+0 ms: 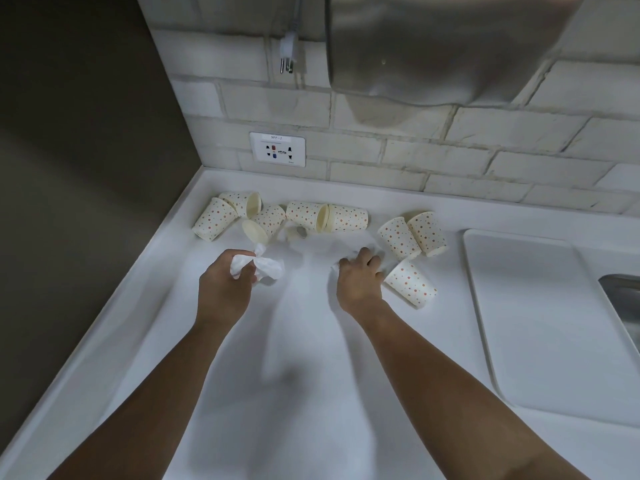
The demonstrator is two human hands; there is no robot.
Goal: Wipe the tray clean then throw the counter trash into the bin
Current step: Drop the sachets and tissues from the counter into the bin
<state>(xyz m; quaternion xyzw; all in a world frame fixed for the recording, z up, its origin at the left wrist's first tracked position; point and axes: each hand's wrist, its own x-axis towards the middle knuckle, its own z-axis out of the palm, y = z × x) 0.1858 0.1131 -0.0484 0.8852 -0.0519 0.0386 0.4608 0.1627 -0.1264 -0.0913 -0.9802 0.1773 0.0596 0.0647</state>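
My left hand is closed around a crumpled white tissue just above the white counter. My right hand presses its fingers onto another white tissue lying on the counter; most of that tissue blends into the surface. Several dotted paper cups lie tipped over behind and beside the hands: one group at the back left, a pair at the back middle, and three to the right. A flat white tray rests on the counter at the right.
A metal sink shows at the right edge, past the tray. A brick-tiled wall with a socket plate runs along the back, and a steel dispenser hangs above. A dark wall bounds the counter's left side.
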